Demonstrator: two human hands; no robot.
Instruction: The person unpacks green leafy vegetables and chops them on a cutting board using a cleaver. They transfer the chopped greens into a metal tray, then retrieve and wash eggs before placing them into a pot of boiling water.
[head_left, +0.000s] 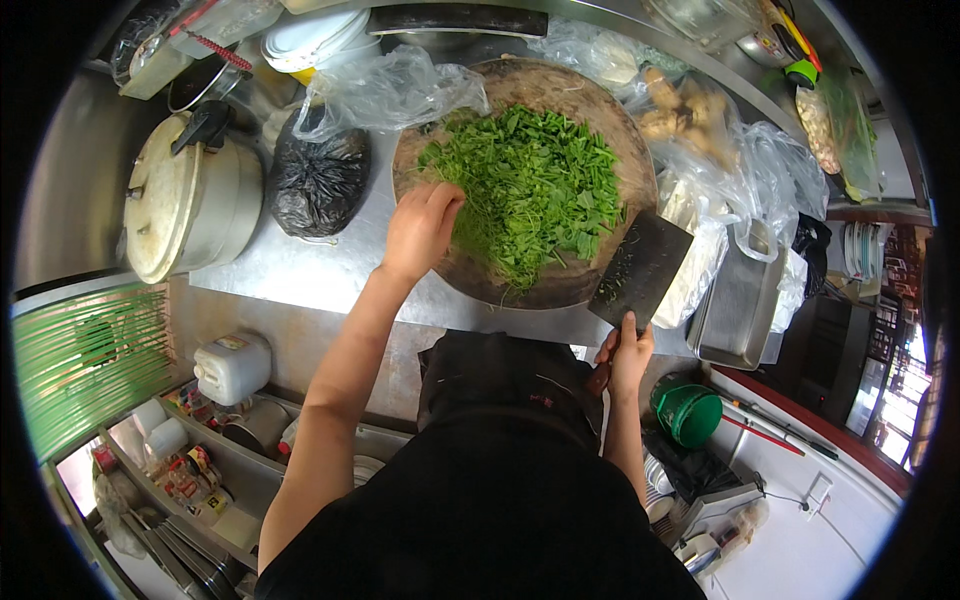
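Note:
A broad pile of chopped leafy greens (536, 187) covers the middle of a round wooden chopping block (409, 161). Its left side looks finer and more feathery than its right. My left hand (426, 229) is at the left margin of the pile with fingers bent together, and whether anything is pinched between them is hidden. In my right hand (628, 356) is the handle of a cleaver (641, 262). Its wide dark blade tilts over the block's lower right edge, with bits of green stuck to it.
Left of the block are a black plastic bag (321, 180) and a large lidded metal pot (199, 195). A clear plastic bag (390, 86) overlaps the block's upper left rim. Bagged potatoes (679, 109) and a metal tray (739, 300) lie right. A green bucket (688, 412) stands below.

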